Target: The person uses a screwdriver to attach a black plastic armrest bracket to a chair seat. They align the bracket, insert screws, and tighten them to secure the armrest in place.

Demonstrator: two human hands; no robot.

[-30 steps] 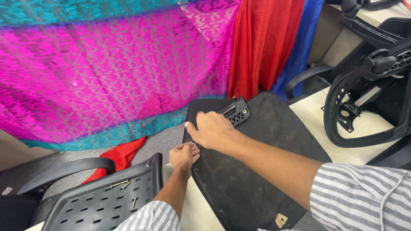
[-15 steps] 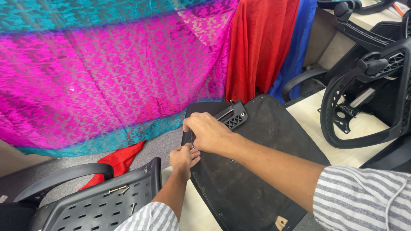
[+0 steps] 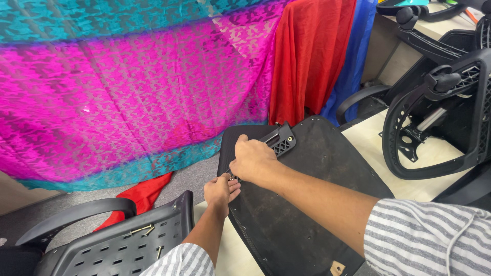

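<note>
surface: pale low platform point(image 3: 368, 148) on grey carpet floor point(image 3: 189, 179) | on platform: black chair seat pan point(image 3: 317, 204) underside up, black chair frame point(image 3: 434, 128) at right | black perforated chair part point(image 3: 117, 250) at left, loose screws point(image 3: 143, 231) on it | on floor: red cloth point(image 3: 143, 197), hem of pink-teal fabric point(image 3: 128, 168)

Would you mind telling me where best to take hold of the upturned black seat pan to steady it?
Probably grip the seat pan by its bare right edge, coming from the right. The left edge is taken by the left hand, and the right hand covers the black bracket near the top; the right rim lies open and reachable.
</note>
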